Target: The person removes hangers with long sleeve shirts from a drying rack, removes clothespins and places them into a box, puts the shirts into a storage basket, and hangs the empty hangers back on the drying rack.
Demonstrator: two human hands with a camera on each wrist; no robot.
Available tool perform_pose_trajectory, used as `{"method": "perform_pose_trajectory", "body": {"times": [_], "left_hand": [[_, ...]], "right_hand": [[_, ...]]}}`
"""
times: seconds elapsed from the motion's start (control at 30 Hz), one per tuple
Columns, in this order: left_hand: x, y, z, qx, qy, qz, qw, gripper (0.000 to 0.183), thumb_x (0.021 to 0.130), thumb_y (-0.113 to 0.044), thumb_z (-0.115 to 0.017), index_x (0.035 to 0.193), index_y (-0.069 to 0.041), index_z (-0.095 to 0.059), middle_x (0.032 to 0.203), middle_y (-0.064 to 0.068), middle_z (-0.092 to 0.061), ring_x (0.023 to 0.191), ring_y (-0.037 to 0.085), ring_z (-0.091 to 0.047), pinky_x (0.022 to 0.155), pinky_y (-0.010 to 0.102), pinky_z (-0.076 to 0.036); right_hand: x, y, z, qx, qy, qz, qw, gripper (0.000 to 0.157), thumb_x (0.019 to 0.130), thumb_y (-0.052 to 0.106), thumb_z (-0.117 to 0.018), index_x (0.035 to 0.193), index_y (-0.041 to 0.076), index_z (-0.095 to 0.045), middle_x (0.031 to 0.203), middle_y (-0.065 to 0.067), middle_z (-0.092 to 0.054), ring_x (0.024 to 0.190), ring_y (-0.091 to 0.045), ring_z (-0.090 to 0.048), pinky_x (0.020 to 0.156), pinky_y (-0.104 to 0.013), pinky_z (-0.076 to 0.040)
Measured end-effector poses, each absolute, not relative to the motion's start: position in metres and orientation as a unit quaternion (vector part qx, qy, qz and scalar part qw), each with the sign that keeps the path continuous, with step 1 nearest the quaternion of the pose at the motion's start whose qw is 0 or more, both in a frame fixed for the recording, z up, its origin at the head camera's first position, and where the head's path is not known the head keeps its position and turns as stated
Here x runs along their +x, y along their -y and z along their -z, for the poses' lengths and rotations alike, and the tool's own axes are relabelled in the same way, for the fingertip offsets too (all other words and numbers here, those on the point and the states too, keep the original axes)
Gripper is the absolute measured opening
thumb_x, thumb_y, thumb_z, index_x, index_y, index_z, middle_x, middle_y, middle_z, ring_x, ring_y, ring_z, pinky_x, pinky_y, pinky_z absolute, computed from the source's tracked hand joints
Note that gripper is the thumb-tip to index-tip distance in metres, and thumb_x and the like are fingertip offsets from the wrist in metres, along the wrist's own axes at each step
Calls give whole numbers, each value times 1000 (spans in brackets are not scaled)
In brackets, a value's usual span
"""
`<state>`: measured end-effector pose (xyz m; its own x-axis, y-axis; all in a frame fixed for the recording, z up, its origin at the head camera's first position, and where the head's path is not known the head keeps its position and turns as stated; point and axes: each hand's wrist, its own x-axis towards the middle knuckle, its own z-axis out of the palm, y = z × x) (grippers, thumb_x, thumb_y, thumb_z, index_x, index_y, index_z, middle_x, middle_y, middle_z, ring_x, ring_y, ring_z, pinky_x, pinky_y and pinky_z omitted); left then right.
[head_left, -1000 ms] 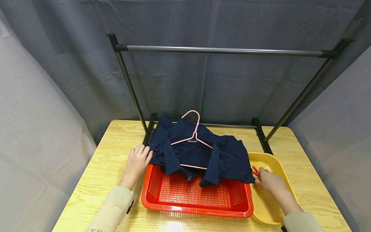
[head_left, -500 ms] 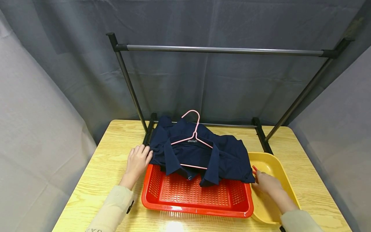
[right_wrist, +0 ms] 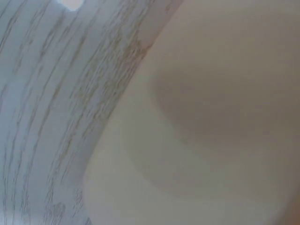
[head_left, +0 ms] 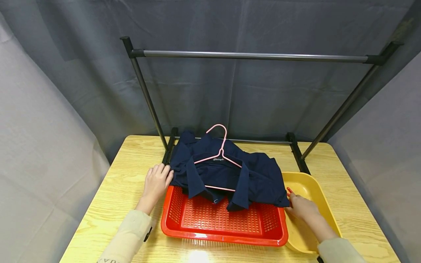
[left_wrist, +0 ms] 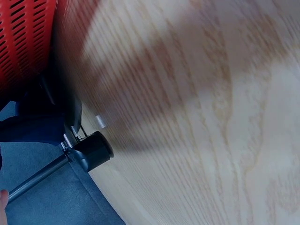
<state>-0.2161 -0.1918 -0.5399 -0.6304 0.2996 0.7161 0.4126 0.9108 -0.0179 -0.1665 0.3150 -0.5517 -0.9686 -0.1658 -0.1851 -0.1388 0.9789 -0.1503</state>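
In the head view, a navy collared shirt lies across the back of a red plastic basket. A pink hanger sits inside its collar, hook pointing up and away. At the shirt's left edge rests my left hand, fingers relaxed, touching the cloth. My right hand is inside a yellow basin and pinches a red clothespin, mostly hidden by the fingers, beside the shirt's right sleeve. The left wrist view catches only a fingertip; the right wrist view is filled mostly by the pale basin.
A dark metal clothes rack stands behind the basket, its feet on the wooden table. Grey curtains hang behind it, with pale cloth panels on both sides. One rack foot is near the left hand.
My right hand has shifted slightly left inside the basin, and its fingers now cover more of the red clothespin. The left hand, shirt and hanger stay put.
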Motion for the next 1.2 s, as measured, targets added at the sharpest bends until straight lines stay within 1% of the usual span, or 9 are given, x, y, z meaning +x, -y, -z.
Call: {"method": "perform_pose_trajectory", "body": {"times": [0.2, 0.33, 0.43, 0.53, 0.63, 0.73, 0.9, 1.07, 1.2], "left_hand": [[-216, 192, 539, -197, 900, 73, 381, 29, 93, -31, -42, 87, -5, -55, 79, 10, -48, 68, 29, -47, 61, 40, -39], [-216, 191, 539, -196, 902, 74, 378, 29, 94, -31, -42, 88, -5, -55, 79, 10, -48, 69, 29, -47, 61, 40, -40], [-216, 191, 539, -195, 902, 74, 377, 29, 93, -31, -42, 88, -5, -55, 79, 10, -48, 69, 29, -47, 61, 40, -40], [-216, 191, 538, -196, 901, 74, 379, 29, 93, -30, -42, 87, -5, -55, 79, 10, -48, 69, 29, -47, 61, 40, -40], [-216, 191, 539, -198, 899, 74, 384, 29, 93, -31, -42, 87, -5, -55, 79, 10, -48, 68, 30, -47, 60, 40, -40], [-216, 191, 539, -198, 899, 71, 385, 30, 94, -31, -41, 87, -5, -55, 79, 11, -48, 68, 29, -47, 60, 40, -40], [-216, 192, 538, -197, 901, 72, 380, 30, 93, -31, -41, 87, -5, -55, 79, 11, -48, 68, 30, -47, 60, 40, -39], [-216, 192, 538, -198, 901, 73, 378, 29, 93, -31, -42, 87, -5, -55, 79, 11, -48, 69, 30, -47, 60, 41, -39], [-216, 192, 539, -197, 902, 74, 376, 29, 93, -30, -42, 88, -5, -55, 80, 11, -48, 70, 30, -47, 61, 41, -40]], "right_hand": [[-167, -315, 551, -72, -989, 70, 106, 45, 77, 35, -67, 97, -3, -53, 88, -22, -60, 75, -39, -59, 65, -53, -46], [-169, -315, 543, -67, -986, 86, 123, 38, 79, 32, -65, 93, -1, -53, 81, -16, -58, 71, -32, -57, 64, -49, -46], [-173, -316, 531, -65, -982, 109, 139, 30, 81, 27, -63, 90, 0, -52, 76, -11, -55, 69, -27, -54, 61, -43, -44], [-177, -318, 513, -53, -979, 128, 152, 29, 84, 26, -60, 91, -1, -53, 73, -10, -55, 65, -24, -52, 58, -38, -40], [-181, -318, 490, -35, -980, 129, 149, 31, 87, 27, -58, 96, -2, -54, 75, -12, -57, 64, -23, -50, 56, -37, -39], [-186, -315, 469, -21, -984, 131, 122, 31, 88, 27, -55, 99, -2, -54, 73, -12, -57, 60, -23, -48, 52, -36, -38], [-192, -296, 444, -42, -986, 162, 19, 26, 89, 22, -53, 100, -2, -54, 75, -14, -56, 60, -25, -51, 50, -36, -40], [-193, -264, 431, -99, -971, 209, -59, 28, 89, 19, -56, 108, -2, -55, 96, -22, -58, 81, -34, -56, 68, -48, -46], [-194, -240, 431, -150, -955, 241, -81, 27, 87, 14, -60, 108, -2, -56, 98, -19, -59, 87, -32, -55, 77, -47, -46]]}}
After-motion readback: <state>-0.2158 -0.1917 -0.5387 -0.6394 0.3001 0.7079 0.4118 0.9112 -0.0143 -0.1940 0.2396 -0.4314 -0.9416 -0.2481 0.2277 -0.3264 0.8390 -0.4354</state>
